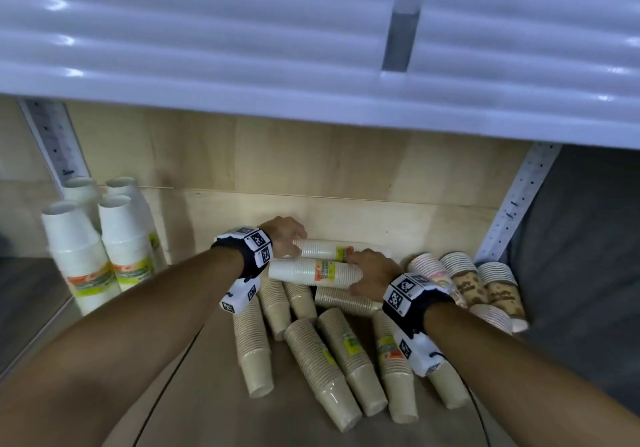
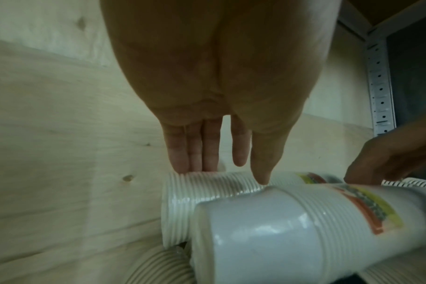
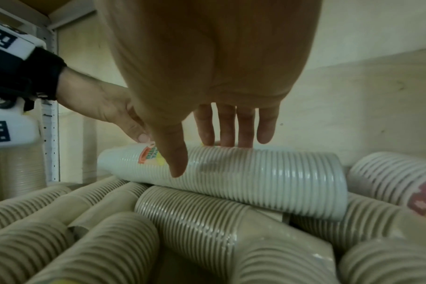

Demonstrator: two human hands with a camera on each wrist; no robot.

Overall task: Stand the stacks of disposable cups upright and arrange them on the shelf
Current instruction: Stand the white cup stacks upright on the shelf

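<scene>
I am viewing a wooden shelf [image 1: 408, 218] on which two white cup stacks are lying on their sides atop a heap of fallen beige cup stacks [image 1: 322, 353]. My left hand [image 1: 285, 235] is reaching over the rear white stack [image 1: 320, 248]; in the left wrist view its fingers [image 2: 195, 148] are lying straight and close together, tips touching the ribbed rims, thumb resting between the two stacks. My right hand [image 1: 375, 272] is resting on the front white stack [image 1: 311, 273]; its fingers [image 3: 231, 126] are extending straight, slightly apart, tips on the far side, thumb lying across the near side, not clamped. Four white stacks [image 1: 100, 249] are standing upright at the shelf's left end. Patterned cup stacks [image 1: 485, 284] are leaning at the right end, beside a perforated metal upright [image 1: 519, 201].
</scene>
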